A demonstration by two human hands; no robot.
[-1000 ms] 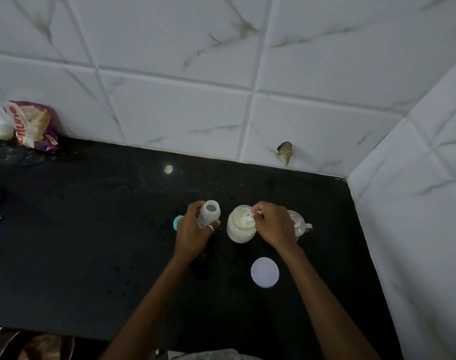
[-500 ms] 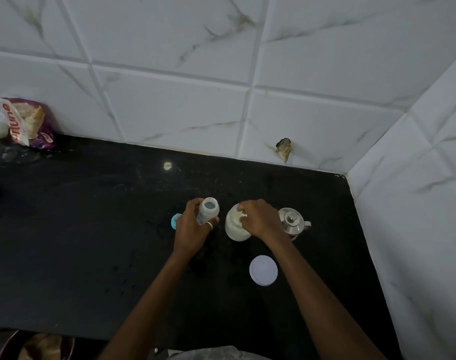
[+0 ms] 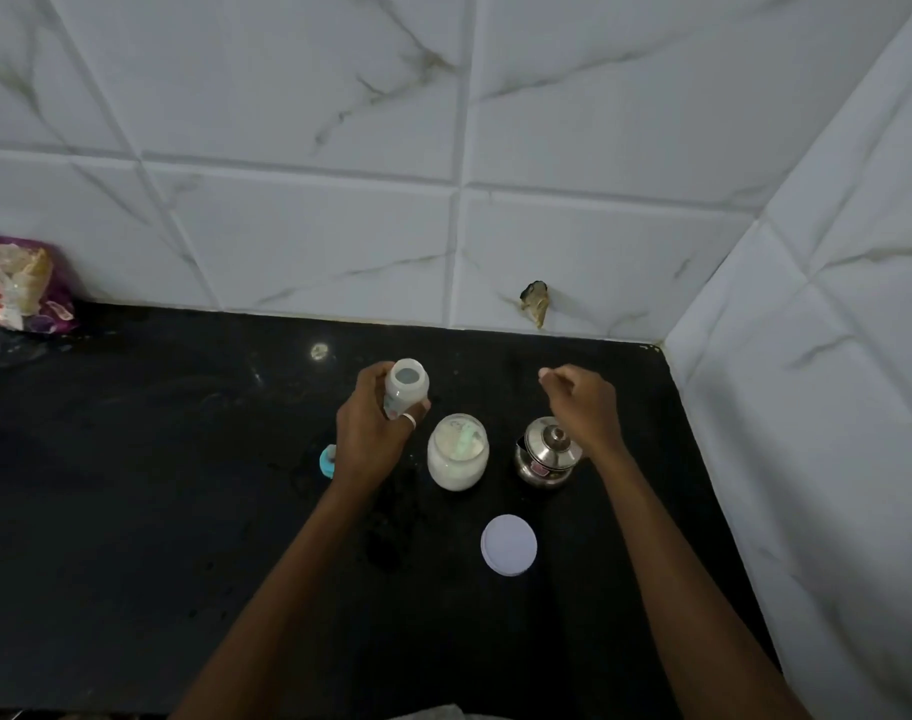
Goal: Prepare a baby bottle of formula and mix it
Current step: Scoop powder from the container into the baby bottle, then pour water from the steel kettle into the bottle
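Gripping the open baby bottle [image 3: 406, 389], your left hand [image 3: 371, 439] flanks the formula jar [image 3: 458, 459]; your curled, empty right hand [image 3: 581, 402] hovers opposite.

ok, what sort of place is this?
Probably a home kitchen, at a counter corner: black stone countertop, white marble-look wall tiles, plus an open white jar of powder and a small lidded steel pot standing on it.
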